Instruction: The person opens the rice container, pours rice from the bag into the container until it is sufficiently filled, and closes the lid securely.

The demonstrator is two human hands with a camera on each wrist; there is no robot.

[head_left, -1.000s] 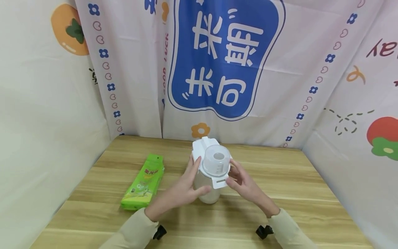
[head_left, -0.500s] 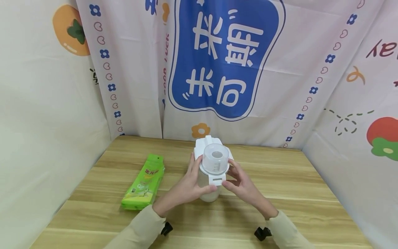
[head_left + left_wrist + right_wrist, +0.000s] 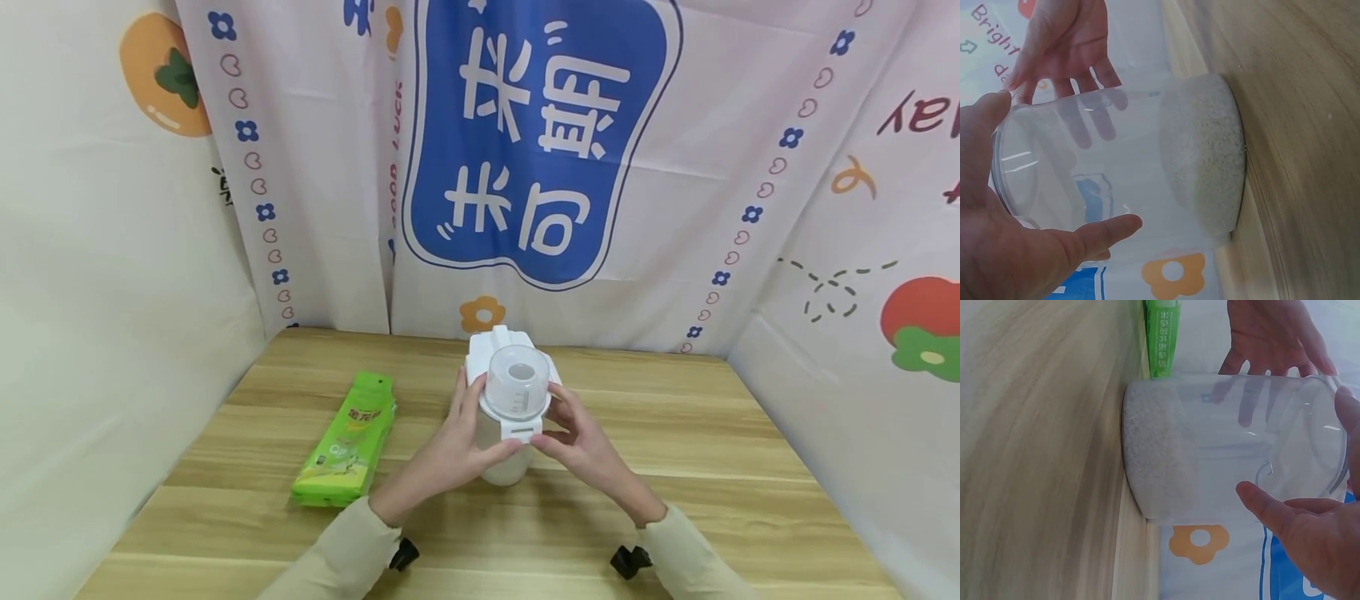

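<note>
A clear plastic storage jar point(image 3: 504, 473) stands upright on the table with a white lid point(image 3: 486, 343) on top. A clear measuring cup point(image 3: 517, 382) sits upside down on the lid, whose slotted tab point(image 3: 521, 431) points toward me. White grains like rice point(image 3: 1204, 156) fill the jar's bottom part. My left hand point(image 3: 450, 454) holds the jar's left side near the rim, thumb at the tab. From the right, my right hand point(image 3: 588, 450) grips the lid edge, its thumb also at the tab. In the right wrist view, fingers show through the jar wall point(image 3: 1229, 450).
Left of the jar lies a green and yellow packet point(image 3: 347, 450) on the wooden table point(image 3: 660, 433). Printed white cloth point(image 3: 330, 208) hangs behind the table, with more cloth along both sides. Black straps show at both wrists.
The lid with its cup and tab has turned slightly, so the tab moved left to face me. My left thumb has shifted right toward the tab. The packet stays put.
</note>
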